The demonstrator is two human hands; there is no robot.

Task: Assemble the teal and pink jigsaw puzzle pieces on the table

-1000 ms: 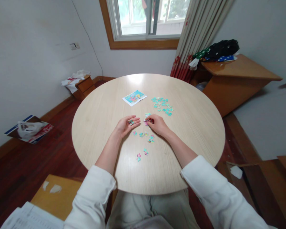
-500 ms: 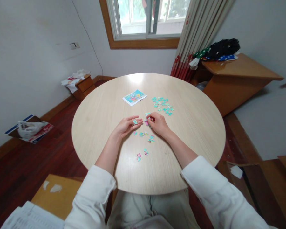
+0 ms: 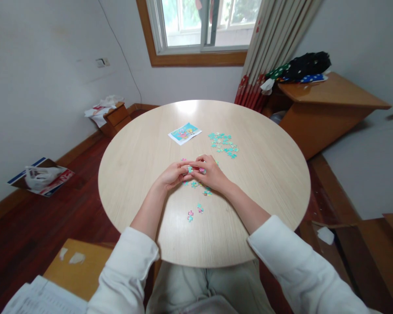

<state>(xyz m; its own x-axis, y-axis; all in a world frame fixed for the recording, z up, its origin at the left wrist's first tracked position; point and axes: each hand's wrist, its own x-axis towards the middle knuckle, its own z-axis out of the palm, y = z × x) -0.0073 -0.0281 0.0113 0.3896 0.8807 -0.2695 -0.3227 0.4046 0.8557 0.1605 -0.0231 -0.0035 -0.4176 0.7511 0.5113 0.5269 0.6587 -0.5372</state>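
Note:
My left hand (image 3: pixel 174 175) is closed on a small teal jigsaw puzzle piece (image 3: pixel 190 169) at its fingertips. My right hand (image 3: pixel 212 173) meets it from the right, fingers curled and touching the left fingers. A pink puzzle piece (image 3: pixel 202 170) shows at the right hand's fingers, partly covered by them. Just below the hands lie several loose pieces, among them a teal and yellow one (image 3: pixel 194 184), some half hidden. Closer to me are a pink and teal piece (image 3: pixel 190 216) and another mixed-colour piece (image 3: pixel 200 208).
A spread of mostly teal puzzle pieces (image 3: pixel 223 143) lies beyond my right hand. To its left rests a printed picture sheet (image 3: pixel 185 133). Everything sits on a round pale wooden table (image 3: pixel 265 183). A wooden desk (image 3: pixel 334 93) with cloths stands at the right.
My right hand has moved left to meet my left hand. The left fingers, stretched out before with a teal piece on them, are now bent around it.

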